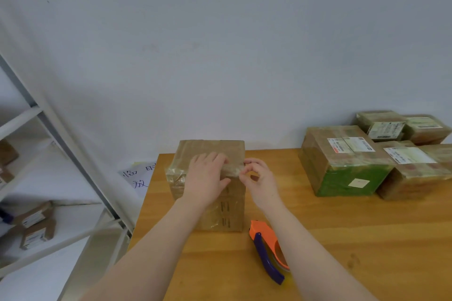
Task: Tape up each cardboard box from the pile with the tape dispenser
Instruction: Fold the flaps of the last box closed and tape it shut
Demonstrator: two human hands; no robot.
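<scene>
desk (pixel 342 239): box pile (pixel 342 154) at 2 o'clock, cardboard box (pixel 230 212) centre. tape dispenser (pixel 266 249) lies at box's 5 o'clock, untouched. left hand (pixel 208 176) flat, fingers straight, pressing box top. right hand (pixel 259 178) pinches tape strip (pixel 233 170) at box's 3 o'clock edge.

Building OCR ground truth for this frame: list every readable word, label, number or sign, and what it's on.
"临", then a cut-off character, possibly "时": handwritten on the paper sheet beside the table.
"放": same sheet, lower line.
Shipping labels on the boxes at right: too small to read.
Labels on the shelf boxes: blurred.
Dark marks on the cardboard box: unreadable.
Clear tape, tape dispenser: no text visible.
</scene>
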